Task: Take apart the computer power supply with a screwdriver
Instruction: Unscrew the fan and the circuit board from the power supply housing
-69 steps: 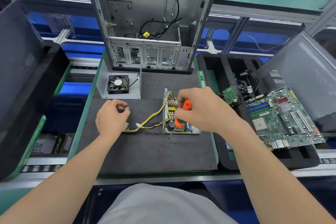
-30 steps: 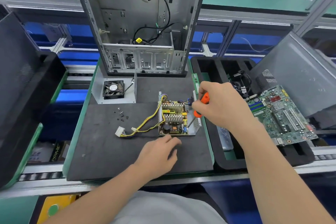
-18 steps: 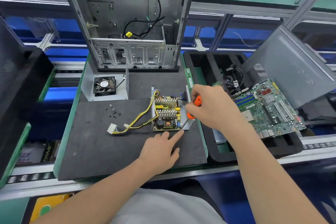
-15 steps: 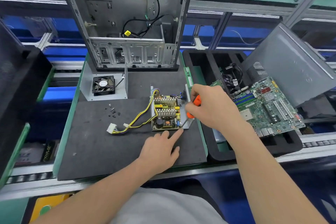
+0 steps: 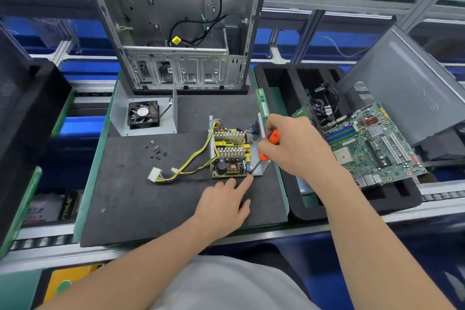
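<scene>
- Here, centre frame, the opened computer power supply (image 5: 232, 153), a grey metal tray carrying a board of yellow coils and silver heat sinks, lies flat on the black-matted table (image 5: 151, 199).
- The right hand (image 5: 294, 146) is curled round the orange-handled screwdriver (image 5: 273, 136), whose dark shaft slants down to the board's lower right corner.
- The left hand (image 5: 224, 205) lies uncurled on the mat, gripping nothing, its index fingertip (image 5: 248, 179) pressed to the tray's near edge just beside the tool's tip.
- The screw itself is too small to make out. Done well, the step likely calls for the tip seated square in its head before any turn, with steady pressure along the shaft, since the slant invites a slip across the board.
- The bracing finger should probably stop the tray sliding, yet sit clear of the tip.
- A freed screw would sensibly join the small black loose screws (image 5: 156, 151) left of centre, apart from the yellow-and-black wire bundle (image 5: 193, 162).
</scene>
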Available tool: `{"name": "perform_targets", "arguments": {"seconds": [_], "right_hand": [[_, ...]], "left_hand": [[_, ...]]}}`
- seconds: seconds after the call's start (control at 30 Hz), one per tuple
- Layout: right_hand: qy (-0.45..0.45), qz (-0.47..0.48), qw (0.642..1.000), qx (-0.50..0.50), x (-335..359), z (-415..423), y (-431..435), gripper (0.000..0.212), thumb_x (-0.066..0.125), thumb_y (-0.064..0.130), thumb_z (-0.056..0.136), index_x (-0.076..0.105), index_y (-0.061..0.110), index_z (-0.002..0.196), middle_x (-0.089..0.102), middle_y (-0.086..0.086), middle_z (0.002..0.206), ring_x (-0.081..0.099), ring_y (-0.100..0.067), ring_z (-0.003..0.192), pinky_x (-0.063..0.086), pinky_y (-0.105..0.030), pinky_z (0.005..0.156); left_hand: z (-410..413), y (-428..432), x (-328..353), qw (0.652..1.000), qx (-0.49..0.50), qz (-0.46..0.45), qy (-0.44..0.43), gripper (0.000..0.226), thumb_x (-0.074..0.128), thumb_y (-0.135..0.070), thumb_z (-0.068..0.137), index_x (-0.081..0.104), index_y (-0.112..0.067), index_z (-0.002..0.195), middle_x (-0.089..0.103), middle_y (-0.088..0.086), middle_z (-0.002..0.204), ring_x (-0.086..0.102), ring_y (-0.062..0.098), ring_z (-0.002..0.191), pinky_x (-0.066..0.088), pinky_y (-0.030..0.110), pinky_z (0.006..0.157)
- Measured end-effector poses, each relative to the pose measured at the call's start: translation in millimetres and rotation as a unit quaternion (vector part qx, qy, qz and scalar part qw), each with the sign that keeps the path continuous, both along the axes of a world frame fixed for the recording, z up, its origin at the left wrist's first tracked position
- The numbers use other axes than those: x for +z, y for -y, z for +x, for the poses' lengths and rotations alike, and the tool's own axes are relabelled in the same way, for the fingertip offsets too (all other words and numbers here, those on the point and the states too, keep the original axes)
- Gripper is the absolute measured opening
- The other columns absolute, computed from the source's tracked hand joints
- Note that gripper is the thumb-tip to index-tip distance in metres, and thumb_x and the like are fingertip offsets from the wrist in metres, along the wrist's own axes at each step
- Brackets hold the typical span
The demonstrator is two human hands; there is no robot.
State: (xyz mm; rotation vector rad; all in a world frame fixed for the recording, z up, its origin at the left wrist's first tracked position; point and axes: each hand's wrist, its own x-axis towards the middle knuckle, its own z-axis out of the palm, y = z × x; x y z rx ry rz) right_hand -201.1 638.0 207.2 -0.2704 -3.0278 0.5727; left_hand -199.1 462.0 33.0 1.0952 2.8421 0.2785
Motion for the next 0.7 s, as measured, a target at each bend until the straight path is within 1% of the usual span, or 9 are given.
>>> {"name": "perform_targets", "arguments": {"seconds": [0.1,0.27,0.33,0.43,0.57,0.67,0.7], "right_hand": [[-0.002,-0.004,1.0,-0.001,0.7,0.9,-0.7,0.018,0.068,0.031,0.083,0.053,0.022,0.08,0.052,0.001,0.062,0.051,-0.022,0.06,0.039,-0.03,0.052],[0.002,0.001,1.0,0.003,0.0,-0.1,-0.3,0.019,0.067,0.032,0.086,0.051,0.023,0.081,0.049,0.001,0.061,0.047,-0.02,0.057,0.038,-0.029,0.052],[0.002,0.004,1.0,0.001,0.2,-0.5,-0.5,0.019,0.067,0.032,0.085,0.052,0.023,0.081,0.05,0.001,0.062,0.048,-0.021,0.058,0.04,-0.03,0.052],[0.008,-0.004,0.999,0.032,3.0,-0.1,-0.6,0.016,0.07,0.028,0.084,0.054,0.024,0.085,0.054,0.005,0.068,0.053,-0.02,0.064,0.046,-0.033,0.055],[0.029,0.009,0.995,0.092,7.6,-2.0,-1.7,0.014,0.071,0.024,0.085,0.059,0.023,0.092,0.055,0.007,0.079,0.055,-0.019,0.076,0.044,-0.031,0.058],[0.021,0.034,0.997,0.062,4.8,-3.7,1.3,0.012,0.066,0.03,0.089,0.058,0.022,0.089,0.058,0.003,0.078,0.058,-0.024,0.076,0.05,-0.034,0.061],[0.017,0.049,0.998,0.045,2.9,-4.6,4.4,0.017,0.063,0.035,0.093,0.056,0.021,0.088,0.059,-0.001,0.077,0.059,-0.027,0.075,0.052,-0.036,0.062]], "left_hand": [[-0.3,1.6,-0.9,1.0,-0.003,0.002,0.003,0.059,0.028,-0.056,0.102,0.02,-0.037,0.157,0.059,0.0,0.112,0.06,0.022,0.088,0.053,0.037,0.063],[0.7,1.8,-1.4,1.0,0.0,0.007,-0.011,0.064,0.028,-0.056,0.101,0.015,-0.035,0.16,0.059,-0.001,0.105,0.06,0.022,0.084,0.051,0.036,0.059],[0.8,1.9,-1.1,1.0,0.003,0.011,-0.014,0.066,0.03,-0.056,0.1,0.014,-0.034,0.16,0.059,-0.002,0.103,0.06,0.022,0.083,0.051,0.036,0.058],[0.8,2.2,-0.1,1.0,0.003,0.013,-0.009,0.067,0.03,-0.056,0.1,0.014,-0.032,0.16,0.06,-0.002,0.105,0.061,0.021,0.085,0.053,0.037,0.06],[0.7,1.3,1.1,1.0,0.003,0.011,-0.013,0.067,0.029,-0.056,0.099,0.015,-0.031,0.16,0.059,-0.001,0.107,0.061,0.023,0.087,0.048,0.036,0.06],[0.1,0.4,0.8,1.0,-0.003,0.001,-0.012,0.066,0.028,-0.056,0.1,0.014,-0.032,0.16,0.058,-0.001,0.106,0.06,0.023,0.086,0.044,0.034,0.057],[-0.2,0.2,1.1,1.0,-0.005,0.004,-0.007,0.065,0.028,-0.056,0.1,0.015,-0.033,0.16,0.059,-0.002,0.105,0.061,0.022,0.085,0.044,0.034,0.057]]}}
